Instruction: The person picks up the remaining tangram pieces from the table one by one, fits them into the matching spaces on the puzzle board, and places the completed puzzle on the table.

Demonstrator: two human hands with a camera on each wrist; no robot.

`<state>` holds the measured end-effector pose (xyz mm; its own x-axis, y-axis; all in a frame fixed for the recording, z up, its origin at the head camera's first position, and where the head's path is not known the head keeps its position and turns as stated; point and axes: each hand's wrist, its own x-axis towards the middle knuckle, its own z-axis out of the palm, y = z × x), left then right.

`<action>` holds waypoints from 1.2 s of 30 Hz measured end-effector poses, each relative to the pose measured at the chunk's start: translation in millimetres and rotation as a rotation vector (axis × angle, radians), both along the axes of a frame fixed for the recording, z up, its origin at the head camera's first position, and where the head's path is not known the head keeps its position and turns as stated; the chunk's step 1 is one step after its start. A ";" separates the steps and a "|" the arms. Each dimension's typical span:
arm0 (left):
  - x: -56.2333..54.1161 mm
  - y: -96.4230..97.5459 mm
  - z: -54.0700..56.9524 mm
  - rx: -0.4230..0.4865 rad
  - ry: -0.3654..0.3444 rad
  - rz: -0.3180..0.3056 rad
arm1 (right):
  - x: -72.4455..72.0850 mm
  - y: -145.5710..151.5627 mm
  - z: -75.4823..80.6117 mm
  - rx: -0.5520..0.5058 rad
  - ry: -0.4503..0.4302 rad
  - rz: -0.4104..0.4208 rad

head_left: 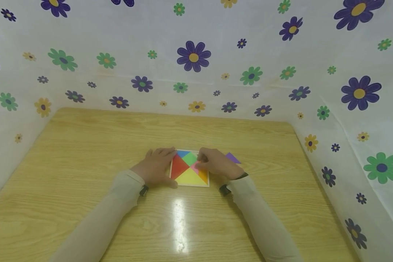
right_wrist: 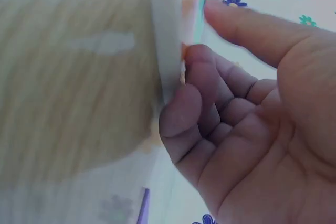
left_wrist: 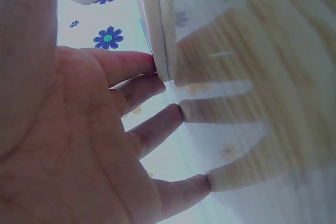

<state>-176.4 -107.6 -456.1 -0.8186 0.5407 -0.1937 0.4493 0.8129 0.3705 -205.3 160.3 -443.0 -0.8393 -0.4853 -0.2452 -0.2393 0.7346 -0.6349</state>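
A square tangram tray [head_left: 192, 186] with a pale rim lies on the table. In it are a red triangle [head_left: 178, 166], a yellow triangle [head_left: 192, 178], a blue piece [head_left: 183, 153], a green piece [head_left: 189, 159], a pink piece [head_left: 194, 167] and an orange piece [head_left: 203, 176]. My left hand [head_left: 155, 166] rests along the tray's left side, fingers extended, fingertips on the table in the left wrist view. Over the tray's right part, my right hand [head_left: 217, 163] has curled fingers, its thumb at the pink piece. I cannot tell whether it grips a piece. It hides the upper right corner.
A purple triangle [head_left: 232, 158] lies on the wooden table [head_left: 134, 127], just right of the tray and partly behind the right hand. White flower-patterned sheeting [head_left: 216, 65] encloses the table at the back and both sides.
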 end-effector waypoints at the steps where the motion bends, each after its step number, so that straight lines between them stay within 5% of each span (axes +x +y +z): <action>1: 0.0 0.1 -0.1 -0.001 0.002 -0.002 | -1.2 2.2 -0.4 -0.004 0.011 0.013; 5: 0.5 0.5 0.0 -0.011 0.006 -0.001 | -4.9 15.3 8.3 -0.033 0.041 0.021; 14: -0.1 3.1 -0.5 -0.007 0.003 -0.010 | -6.0 61.2 32.5 -0.019 0.093 -0.109; 20: -1.8 1.5 -2.9 0.000 0.000 -0.006 | -6.8 83.3 32.9 0.045 0.148 -0.144; 36: -9.6 -8.2 -2.8 0.014 0.007 0.005 | -8.6 87.4 22.6 0.178 0.072 -0.165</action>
<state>-186.0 -115.8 -458.9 -0.8227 0.5390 -0.1806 0.4477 0.8101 0.3785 -213.9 247.7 -420.3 -0.9219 -0.2947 -0.2514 -0.1465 0.8661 -0.4778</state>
